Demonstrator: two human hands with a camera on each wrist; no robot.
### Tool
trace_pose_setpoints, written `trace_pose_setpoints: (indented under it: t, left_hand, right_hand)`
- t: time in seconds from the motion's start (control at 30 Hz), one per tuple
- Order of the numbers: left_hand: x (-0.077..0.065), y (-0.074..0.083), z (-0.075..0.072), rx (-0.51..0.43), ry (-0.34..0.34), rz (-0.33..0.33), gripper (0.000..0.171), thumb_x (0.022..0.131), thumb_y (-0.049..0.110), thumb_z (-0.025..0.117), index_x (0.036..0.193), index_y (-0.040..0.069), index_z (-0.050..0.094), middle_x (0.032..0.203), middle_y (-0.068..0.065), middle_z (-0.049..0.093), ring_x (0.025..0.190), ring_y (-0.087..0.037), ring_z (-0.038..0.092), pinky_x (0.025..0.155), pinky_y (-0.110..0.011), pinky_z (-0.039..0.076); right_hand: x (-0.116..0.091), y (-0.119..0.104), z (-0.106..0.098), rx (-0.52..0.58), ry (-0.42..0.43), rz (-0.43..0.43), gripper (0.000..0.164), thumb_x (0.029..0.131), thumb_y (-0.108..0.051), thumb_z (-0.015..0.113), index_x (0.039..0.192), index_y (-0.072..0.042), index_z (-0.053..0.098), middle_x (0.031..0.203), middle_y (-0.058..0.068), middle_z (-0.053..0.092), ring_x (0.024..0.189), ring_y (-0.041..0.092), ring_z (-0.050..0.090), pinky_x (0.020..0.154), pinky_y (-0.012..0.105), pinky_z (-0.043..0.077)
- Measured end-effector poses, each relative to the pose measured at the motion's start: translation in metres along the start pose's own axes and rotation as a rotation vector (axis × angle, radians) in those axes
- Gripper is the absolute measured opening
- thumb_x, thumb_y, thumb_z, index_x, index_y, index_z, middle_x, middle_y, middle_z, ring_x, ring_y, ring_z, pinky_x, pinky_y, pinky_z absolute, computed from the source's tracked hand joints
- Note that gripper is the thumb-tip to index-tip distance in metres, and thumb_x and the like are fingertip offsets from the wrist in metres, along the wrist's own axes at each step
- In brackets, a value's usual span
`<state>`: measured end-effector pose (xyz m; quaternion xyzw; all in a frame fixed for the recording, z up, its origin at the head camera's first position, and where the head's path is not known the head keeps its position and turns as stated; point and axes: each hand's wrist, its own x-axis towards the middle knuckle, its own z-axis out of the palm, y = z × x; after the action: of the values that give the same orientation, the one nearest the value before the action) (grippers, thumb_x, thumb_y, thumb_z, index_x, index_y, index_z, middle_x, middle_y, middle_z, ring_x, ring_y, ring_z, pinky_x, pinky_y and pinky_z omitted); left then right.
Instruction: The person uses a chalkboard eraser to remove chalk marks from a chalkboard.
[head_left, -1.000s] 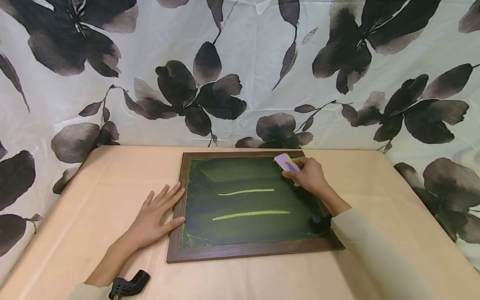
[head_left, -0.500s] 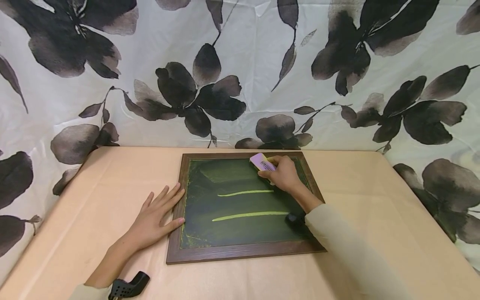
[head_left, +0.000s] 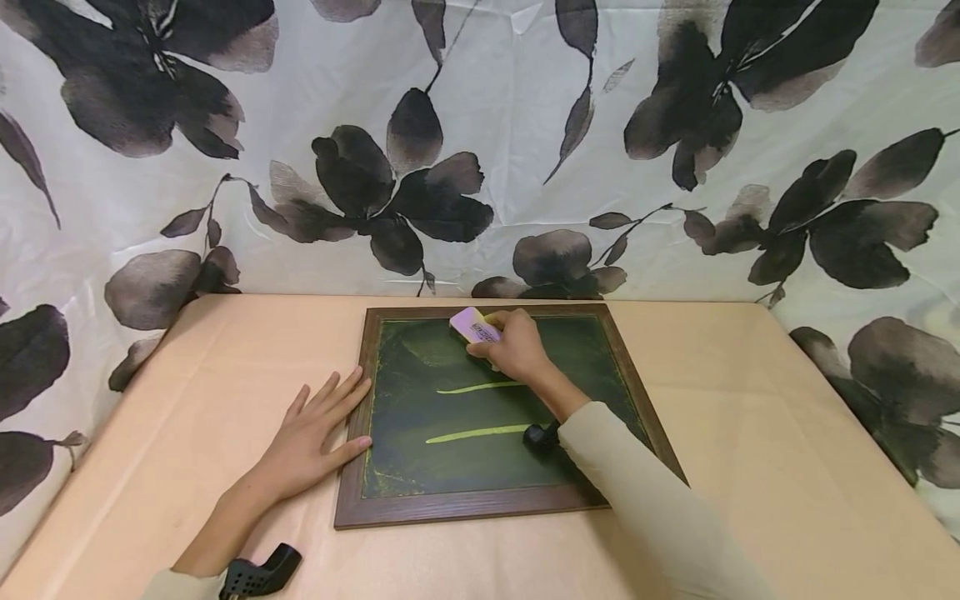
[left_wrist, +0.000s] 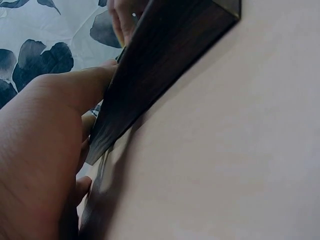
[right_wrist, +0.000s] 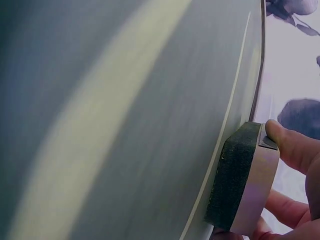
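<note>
A framed chalkboard (head_left: pixel 465 467) lies on the table, its dark green face carrying two yellow chalk lines, the upper (head_left: pixel 474 388) and the lower (head_left: pixel 474 434). My right hand (head_left: pixel 517 346) grips a purple-topped chalkboard eraser (head_left: pixel 474 325) near the board's far edge, above the upper line. In the right wrist view the eraser (right_wrist: pixel 242 180) shows a dark felt side towards the board. My left hand (head_left: pixel 311 437) lies with fingers spread, the fingertips and thumb touching the left side of the wooden frame (left_wrist: pixel 150 70).
A peach cloth covers the table (head_left: pixel 750 400) around the board. Behind it hangs a white curtain (head_left: pixel 517 167) with dark flowers. A black wrist device (head_left: pixel 262 571) sits on the left sleeve, another (head_left: pixel 540 437) at the right wrist.
My right hand has slid the eraser leftward along the upper part of the board, from the far right corner to left of the middle. The left hand stays in place.
</note>
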<state>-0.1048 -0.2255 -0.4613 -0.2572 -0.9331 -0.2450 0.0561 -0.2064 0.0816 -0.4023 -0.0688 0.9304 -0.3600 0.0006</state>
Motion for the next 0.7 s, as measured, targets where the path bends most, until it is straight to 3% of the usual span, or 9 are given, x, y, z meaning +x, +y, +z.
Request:
trace_pose_setpoints:
  t: [0.23, 0.4, 0.7]
  left_hand:
    - [-0.001, -0.002, 0.002, 0.002, 0.004, 0.006, 0.072, 0.092, 0.047, 0.058, 0.152, 0.017, 0.031, 0.157, -0.006, 0.022, 0.142, -0.037, 0.017, 0.109, -0.061, 0.004]
    - [-0.001, -0.003, 0.002, -0.001, 0.004, 0.002, 0.072, 0.092, 0.048, 0.058, 0.152, 0.017, 0.031, 0.157, -0.006, 0.022, 0.142, -0.037, 0.017, 0.110, -0.061, 0.004]
    - [0.000, -0.003, 0.001, 0.011, -0.007, 0.000, 0.072, 0.092, 0.048, 0.057, 0.152, 0.017, 0.031, 0.157, -0.007, 0.022, 0.142, -0.037, 0.017, 0.110, -0.061, 0.004]
  right_hand:
    - [0.007, -0.019, 0.019, -0.026, -0.022, -0.020, 0.056, 0.078, -0.023, 0.081, 0.124, 0.002, 0.062, 0.109, 0.016, 0.054, 0.093, 0.025, 0.050, 0.076, 0.035, 0.046]
    - [0.011, -0.029, 0.030, -0.027, -0.064, -0.107, 0.051, 0.078, -0.020, 0.081, 0.121, 0.001, 0.065, 0.108, 0.014, 0.055, 0.092, 0.024, 0.049, 0.078, 0.035, 0.045]
    - [0.020, -0.035, 0.030, -0.081, -0.245, -0.246, 0.051, 0.079, -0.022, 0.081, 0.123, -0.003, 0.064, 0.104, 0.008, 0.055, 0.088, 0.020, 0.048, 0.077, 0.031, 0.044]
